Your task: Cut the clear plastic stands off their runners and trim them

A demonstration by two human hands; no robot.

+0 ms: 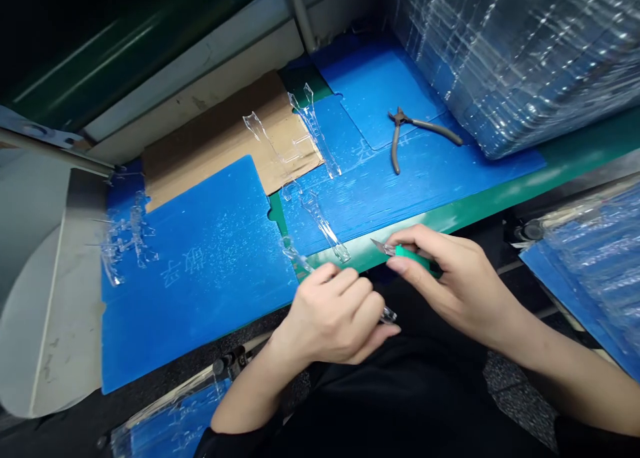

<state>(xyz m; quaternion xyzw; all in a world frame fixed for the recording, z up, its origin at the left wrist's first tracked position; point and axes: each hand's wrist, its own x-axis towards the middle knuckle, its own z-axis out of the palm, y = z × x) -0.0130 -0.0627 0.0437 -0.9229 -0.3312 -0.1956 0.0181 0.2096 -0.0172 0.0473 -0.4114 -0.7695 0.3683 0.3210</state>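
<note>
The left hand [330, 315] is clamped on a long clear plastic piece [293, 253] at the green counter edge [480, 208]. Just apart, the right hand [457, 288] grips a green-handled craft knife [413, 257]. Similar clear pieces [320, 225] lie on a blue plastic board [200, 311].

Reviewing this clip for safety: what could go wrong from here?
The green-handled craft knife in the right hand has its bare blade close to the left hand, so a slip might cut it. The clear plastic piece held there could get gouged. The loose clear piece near the blue sheet's edge could be knocked off.
</note>
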